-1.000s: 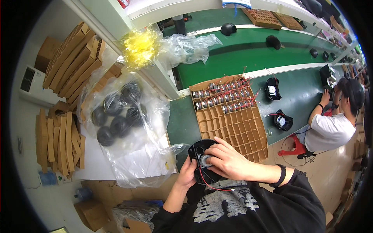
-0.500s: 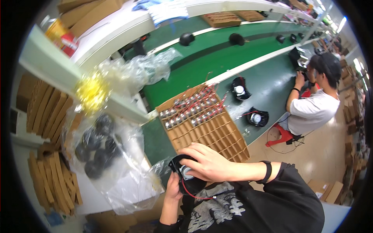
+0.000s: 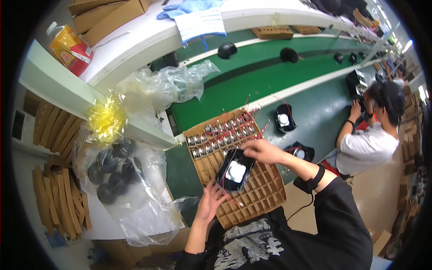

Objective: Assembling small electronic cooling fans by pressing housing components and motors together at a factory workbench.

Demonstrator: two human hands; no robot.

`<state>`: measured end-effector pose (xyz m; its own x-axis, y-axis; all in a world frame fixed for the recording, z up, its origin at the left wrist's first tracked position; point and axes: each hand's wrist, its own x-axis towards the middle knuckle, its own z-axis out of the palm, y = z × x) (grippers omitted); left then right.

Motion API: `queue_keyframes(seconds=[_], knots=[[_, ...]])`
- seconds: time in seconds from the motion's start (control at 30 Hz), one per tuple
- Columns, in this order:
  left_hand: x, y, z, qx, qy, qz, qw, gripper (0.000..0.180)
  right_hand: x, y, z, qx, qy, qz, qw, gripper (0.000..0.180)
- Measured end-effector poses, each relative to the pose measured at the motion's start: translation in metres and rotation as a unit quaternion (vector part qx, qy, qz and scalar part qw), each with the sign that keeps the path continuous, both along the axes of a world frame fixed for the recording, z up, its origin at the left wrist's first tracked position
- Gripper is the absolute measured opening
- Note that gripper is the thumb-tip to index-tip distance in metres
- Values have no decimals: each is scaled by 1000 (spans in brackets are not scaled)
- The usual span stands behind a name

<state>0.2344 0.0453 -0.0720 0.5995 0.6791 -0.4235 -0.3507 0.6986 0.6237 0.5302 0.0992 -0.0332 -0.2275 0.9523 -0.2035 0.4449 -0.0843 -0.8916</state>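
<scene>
My right hand point(image 3: 263, 152) pinches the upper right edge of a black plastic housing point(image 3: 223, 170). A round silver-white part point(image 3: 236, 172), which looks like a small speaker, sits inside it with a red wire trailing down. The housing is held above a cardboard divider tray point(image 3: 265, 193), its hollow side facing up. At the lower left edge of the housing, my left hand point(image 3: 209, 201) has its fingers spread; whether they touch it I cannot tell. Several round silver parts point(image 3: 216, 144) with red wires fill the far cells of the tray.
Two similar housings, one upright point(image 3: 284, 118) and one partly behind my arm point(image 3: 301, 152), lie on the bench. A clear plastic bag point(image 3: 135, 216) of black parts is at left. Beyond runs a green conveyor point(image 3: 256, 76) carrying black shells. A co-worker point(image 3: 371, 135) sits at right.
The housing has moved away from my body and rightward, over the tray. My left hand's fingers have come off their grip and spread; my right hand has shifted to its upper edge.
</scene>
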Motion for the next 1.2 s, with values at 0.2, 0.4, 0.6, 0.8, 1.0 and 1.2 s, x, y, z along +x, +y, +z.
queue_keyframes(seconds=[0.2,0.4,0.6,0.8,1.0,1.2], knots=[[-143,-16,-28,80,252,346,900,52,112,46,-29,28,146,-317,937,36],[-298,-47,-117,81,592,418,684,32,296,-20,-129,51,252,-519,815,43],[-310,-10,-117,188,778,170,574,37,349,-83,-220,-38,323,-643,694,37],[-309,73,-90,323,851,85,406,70,330,-106,-214,-105,375,-641,662,30],[-336,136,-71,401,808,167,399,75,301,-142,-171,-99,213,-667,707,28],[-338,120,-40,296,874,168,347,59,129,-138,-96,111,-45,-401,908,29]])
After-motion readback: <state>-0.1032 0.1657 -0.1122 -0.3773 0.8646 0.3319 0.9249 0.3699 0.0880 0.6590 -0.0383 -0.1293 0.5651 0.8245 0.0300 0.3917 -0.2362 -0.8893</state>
